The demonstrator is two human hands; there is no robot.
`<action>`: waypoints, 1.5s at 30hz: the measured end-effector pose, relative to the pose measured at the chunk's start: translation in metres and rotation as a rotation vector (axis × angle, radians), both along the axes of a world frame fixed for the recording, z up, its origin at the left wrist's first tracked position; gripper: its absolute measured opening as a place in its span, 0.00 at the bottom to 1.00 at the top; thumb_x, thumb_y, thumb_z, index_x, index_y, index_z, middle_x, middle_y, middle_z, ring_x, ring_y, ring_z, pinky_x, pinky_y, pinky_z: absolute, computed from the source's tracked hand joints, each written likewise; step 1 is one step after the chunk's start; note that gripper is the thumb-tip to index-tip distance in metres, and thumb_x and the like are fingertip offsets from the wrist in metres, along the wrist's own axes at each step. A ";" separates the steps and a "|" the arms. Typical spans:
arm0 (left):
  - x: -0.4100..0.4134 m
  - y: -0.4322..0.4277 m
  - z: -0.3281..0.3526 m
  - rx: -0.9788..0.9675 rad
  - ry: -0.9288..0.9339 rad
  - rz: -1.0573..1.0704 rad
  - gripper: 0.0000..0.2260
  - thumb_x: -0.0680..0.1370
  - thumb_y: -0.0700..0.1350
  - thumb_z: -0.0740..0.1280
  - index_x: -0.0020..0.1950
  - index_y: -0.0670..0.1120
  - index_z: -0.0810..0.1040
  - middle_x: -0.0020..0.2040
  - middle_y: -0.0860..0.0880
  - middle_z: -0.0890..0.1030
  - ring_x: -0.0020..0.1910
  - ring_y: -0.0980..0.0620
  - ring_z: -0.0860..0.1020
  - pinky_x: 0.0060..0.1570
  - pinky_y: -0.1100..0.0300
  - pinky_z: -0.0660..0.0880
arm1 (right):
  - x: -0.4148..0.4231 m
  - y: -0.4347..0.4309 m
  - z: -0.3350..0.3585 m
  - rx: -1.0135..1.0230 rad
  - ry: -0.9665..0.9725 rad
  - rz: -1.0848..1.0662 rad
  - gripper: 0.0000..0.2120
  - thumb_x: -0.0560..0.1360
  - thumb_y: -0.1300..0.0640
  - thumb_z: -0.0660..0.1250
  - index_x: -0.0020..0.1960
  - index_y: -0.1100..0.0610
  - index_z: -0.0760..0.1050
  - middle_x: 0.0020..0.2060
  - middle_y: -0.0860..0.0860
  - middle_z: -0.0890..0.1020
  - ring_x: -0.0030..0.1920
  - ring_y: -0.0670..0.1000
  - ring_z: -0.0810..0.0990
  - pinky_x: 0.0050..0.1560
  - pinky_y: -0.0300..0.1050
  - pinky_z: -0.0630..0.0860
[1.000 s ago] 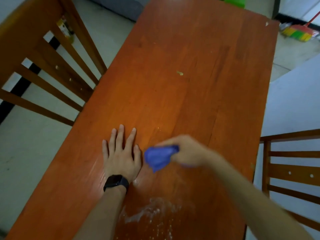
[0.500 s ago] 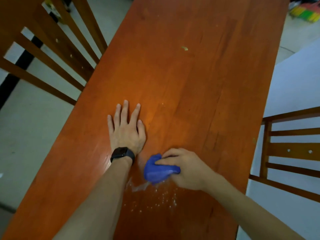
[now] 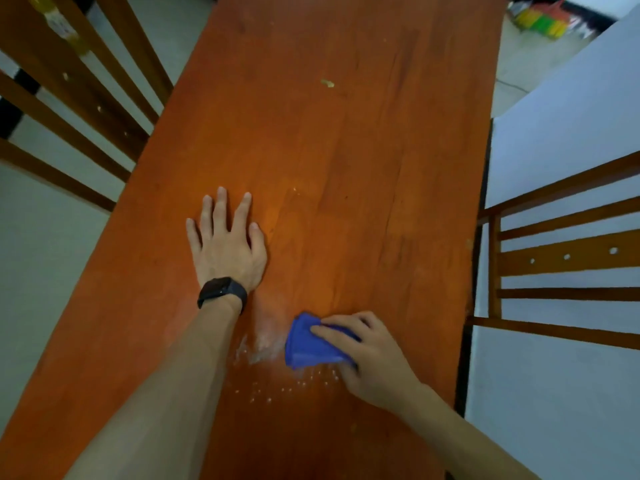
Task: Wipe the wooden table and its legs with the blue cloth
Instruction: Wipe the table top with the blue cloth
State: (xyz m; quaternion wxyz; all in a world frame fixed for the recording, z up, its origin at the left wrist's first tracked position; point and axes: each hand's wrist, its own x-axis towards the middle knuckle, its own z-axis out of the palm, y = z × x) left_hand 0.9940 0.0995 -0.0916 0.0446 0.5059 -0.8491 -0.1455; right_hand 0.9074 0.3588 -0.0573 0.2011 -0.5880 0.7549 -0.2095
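Fingers (image 3: 333, 336) of right hand (image 3: 375, 363) pinch bunched blue cloth (image 3: 307, 352); left hand (image 3: 228, 252) splayed on table (image 3: 346, 150).

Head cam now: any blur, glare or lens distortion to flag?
Head view: dim, warm light; soft glare patch on the wooden table beside the left hand; wide-angle splays the chair slats outward; blue cloth and right hand fairly sharp; broom at top right smeared.

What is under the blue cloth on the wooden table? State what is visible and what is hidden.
The blue cloth lies on the wooden table, gripped by the right hand. White residue shows beside it; what lies directly beneath is covered.
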 end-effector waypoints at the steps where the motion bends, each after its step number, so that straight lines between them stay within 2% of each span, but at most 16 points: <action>1: 0.000 0.001 0.000 0.005 -0.003 0.000 0.23 0.82 0.55 0.52 0.78 0.58 0.60 0.80 0.50 0.55 0.79 0.48 0.50 0.76 0.41 0.46 | -0.016 -0.002 0.001 -0.024 -0.033 -0.059 0.24 0.73 0.58 0.64 0.69 0.48 0.73 0.64 0.48 0.76 0.57 0.55 0.73 0.57 0.52 0.73; 4: 0.000 0.002 0.000 -0.004 -0.023 -0.023 0.23 0.82 0.56 0.51 0.78 0.58 0.58 0.81 0.50 0.54 0.79 0.48 0.49 0.76 0.41 0.46 | -0.102 -0.024 0.000 -0.138 0.037 -0.497 0.24 0.74 0.56 0.61 0.70 0.49 0.70 0.65 0.53 0.75 0.62 0.56 0.73 0.63 0.53 0.70; 6: 0.002 0.002 0.000 -0.013 -0.056 -0.051 0.24 0.82 0.56 0.50 0.79 0.57 0.56 0.81 0.49 0.53 0.80 0.48 0.48 0.76 0.41 0.46 | -0.169 -0.030 -0.002 -0.088 0.116 -0.778 0.26 0.74 0.56 0.61 0.72 0.50 0.69 0.66 0.54 0.74 0.63 0.58 0.72 0.63 0.50 0.67; 9: 0.003 0.005 0.003 -0.007 -0.075 -0.087 0.25 0.82 0.58 0.48 0.80 0.56 0.55 0.81 0.49 0.52 0.80 0.48 0.48 0.77 0.42 0.45 | -0.171 -0.025 -0.013 -0.045 0.158 -0.951 0.25 0.72 0.54 0.59 0.70 0.50 0.72 0.65 0.52 0.75 0.60 0.60 0.72 0.58 0.51 0.67; 13: 0.007 0.005 0.005 0.009 -0.110 -0.095 0.27 0.81 0.59 0.46 0.80 0.56 0.54 0.81 0.48 0.52 0.80 0.47 0.47 0.76 0.41 0.45 | -0.026 0.004 -0.019 -0.141 0.058 -0.675 0.29 0.64 0.63 0.62 0.63 0.45 0.76 0.62 0.46 0.76 0.55 0.56 0.71 0.51 0.53 0.70; 17: 0.007 0.003 0.007 0.008 -0.114 -0.099 0.28 0.80 0.60 0.46 0.80 0.55 0.55 0.81 0.48 0.52 0.80 0.47 0.48 0.76 0.40 0.46 | 0.030 0.039 -0.001 -0.045 -0.167 -0.301 0.29 0.67 0.60 0.60 0.64 0.38 0.74 0.64 0.34 0.72 0.56 0.49 0.71 0.56 0.53 0.73; 21: 0.004 0.005 0.006 0.029 -0.120 -0.146 0.30 0.80 0.63 0.45 0.80 0.54 0.53 0.81 0.47 0.50 0.80 0.46 0.46 0.76 0.40 0.43 | -0.064 0.037 0.002 -0.165 -0.041 -0.785 0.34 0.69 0.68 0.66 0.69 0.41 0.70 0.64 0.47 0.74 0.60 0.54 0.72 0.59 0.53 0.71; 25: 0.029 -0.005 0.018 0.146 0.032 -0.274 0.29 0.80 0.63 0.46 0.79 0.54 0.60 0.80 0.49 0.53 0.79 0.50 0.49 0.77 0.44 0.46 | -0.082 0.028 -0.012 -0.038 0.208 -1.108 0.28 0.70 0.59 0.63 0.70 0.49 0.72 0.64 0.53 0.75 0.55 0.62 0.72 0.52 0.54 0.70; 27: 0.064 -0.001 0.028 0.206 0.117 -0.311 0.27 0.81 0.62 0.49 0.77 0.53 0.64 0.79 0.51 0.58 0.78 0.51 0.56 0.75 0.45 0.54 | -0.025 0.020 -0.018 -0.087 0.222 -1.011 0.28 0.67 0.58 0.62 0.68 0.49 0.73 0.63 0.52 0.75 0.54 0.60 0.72 0.50 0.54 0.71; 29: 0.112 0.012 0.036 0.190 0.149 -0.266 0.26 0.81 0.60 0.52 0.76 0.52 0.65 0.78 0.51 0.62 0.75 0.49 0.61 0.71 0.47 0.59 | 0.044 0.013 -0.020 -0.143 0.078 -0.833 0.29 0.65 0.57 0.59 0.66 0.46 0.74 0.61 0.47 0.76 0.53 0.56 0.73 0.49 0.53 0.71; 31: 0.167 0.032 0.040 0.139 0.125 -0.196 0.26 0.80 0.59 0.53 0.76 0.51 0.65 0.78 0.49 0.62 0.75 0.47 0.62 0.71 0.45 0.59 | 0.091 0.011 -0.014 -0.165 -0.096 -0.662 0.29 0.63 0.57 0.58 0.62 0.43 0.77 0.59 0.42 0.77 0.53 0.52 0.74 0.51 0.53 0.73; 33: 0.216 0.049 0.040 0.109 0.067 -0.119 0.27 0.80 0.59 0.52 0.77 0.50 0.63 0.78 0.48 0.60 0.76 0.45 0.60 0.73 0.40 0.56 | 0.088 0.005 -0.008 -0.209 -0.199 -0.673 0.28 0.64 0.57 0.58 0.61 0.43 0.78 0.58 0.44 0.78 0.55 0.52 0.74 0.54 0.54 0.73; 37: 0.279 0.066 0.025 0.138 -0.139 -0.078 0.29 0.80 0.60 0.47 0.79 0.50 0.58 0.80 0.46 0.58 0.78 0.43 0.56 0.75 0.38 0.50 | 0.019 -0.017 -0.007 -0.121 0.087 -1.005 0.27 0.70 0.57 0.60 0.69 0.50 0.73 0.63 0.55 0.76 0.56 0.61 0.73 0.56 0.52 0.68; 40: 0.290 0.068 0.016 0.136 -0.202 -0.108 0.28 0.81 0.59 0.47 0.80 0.52 0.55 0.80 0.48 0.56 0.79 0.46 0.53 0.76 0.40 0.47 | 0.034 -0.024 -0.016 -0.027 0.187 -1.106 0.27 0.72 0.57 0.60 0.71 0.51 0.71 0.64 0.56 0.75 0.55 0.63 0.73 0.53 0.53 0.69; 43: 0.289 0.066 0.016 0.118 -0.175 -0.115 0.26 0.81 0.57 0.50 0.80 0.54 0.57 0.80 0.49 0.56 0.79 0.47 0.52 0.76 0.41 0.47 | 0.125 -0.016 -0.015 -0.019 0.141 -0.930 0.27 0.70 0.56 0.58 0.69 0.50 0.73 0.63 0.54 0.76 0.55 0.60 0.72 0.54 0.51 0.68; 45: 0.290 0.065 0.018 0.116 -0.150 -0.113 0.26 0.81 0.56 0.51 0.79 0.54 0.57 0.80 0.49 0.56 0.79 0.48 0.53 0.76 0.41 0.47 | 0.176 -0.008 -0.004 0.011 -0.026 -0.729 0.26 0.72 0.57 0.59 0.70 0.49 0.72 0.64 0.53 0.74 0.57 0.56 0.72 0.57 0.50 0.69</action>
